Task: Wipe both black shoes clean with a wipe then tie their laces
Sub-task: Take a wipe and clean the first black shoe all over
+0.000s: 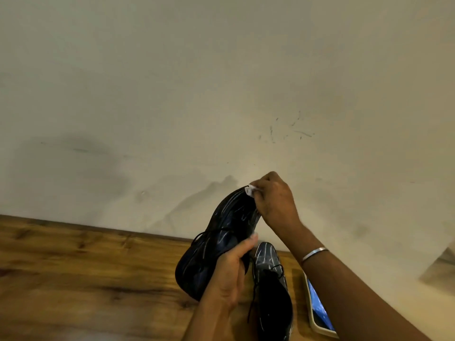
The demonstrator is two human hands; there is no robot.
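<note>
Our right hand (pixel 273 200) pinches a small white wipe (pixel 250 190) between thumb and fingertips and presses it against the toe of the raised black shoe (pixel 221 232). Our left hand (pixel 230 274) grasps that shoe from below around its middle, thumb laid along the near side, holding it off the table with the toe tilted up and away from us. A loop of its laces (pixel 199 238) sticks out on the left side. A silver bracelet (pixel 315 253) circles our right wrist. Just beside the left hand, the second black shoe (pixel 273 291) lies on the wooden table (pixel 86 279), toe towards the wall, its loose lace (pixel 253 295) trailing down its left side; our left hand and the raised shoe cover part of its near edge. Right of that shoe, a phone (pixel 320 311) in a pale case lies on the table with its screen lit blue, and our right forearm crosses over its top end. Behind everything rises a cream wall (pixel 172 94) with dark scuff marks (pixel 288 131) above the right hand. A grey shape at the right edge is too unclear to name.
</note>
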